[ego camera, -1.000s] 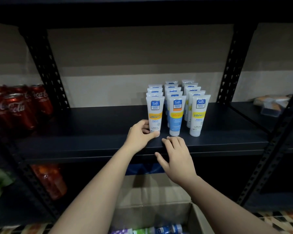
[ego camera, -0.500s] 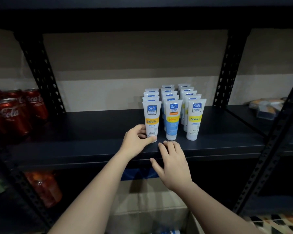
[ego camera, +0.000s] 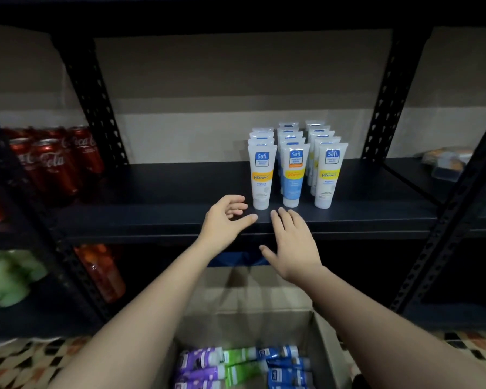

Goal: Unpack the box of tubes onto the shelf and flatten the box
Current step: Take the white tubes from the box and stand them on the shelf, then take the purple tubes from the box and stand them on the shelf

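Three rows of white Safi tubes [ego camera: 292, 167] stand upright on the black shelf [ego camera: 166, 203]. The front left tube [ego camera: 261, 178] has an orange band. My left hand [ego camera: 226, 217] hovers open just left of its base, fingers apart and not touching it. Over the shelf's front edge, below the middle row, my right hand [ego camera: 289, 242] is spread flat and holds nothing. Below me the open cardboard box [ego camera: 323, 341] holds several purple, green and blue tubes [ego camera: 244, 363] lying flat.
Red Coca-Cola cans [ego camera: 54, 164] fill the left of the shelf behind a black upright post [ego camera: 93, 99]. Packets [ego camera: 446, 161] lie on the neighbouring shelf at right. On the lower shelf sit an orange bottle [ego camera: 101, 270] and green items [ego camera: 9, 276]. Patterned floor lies below.
My left hand has let go of the front left tube and drawn back a little, opening. My view has tilted down, showing the tubes in the box.
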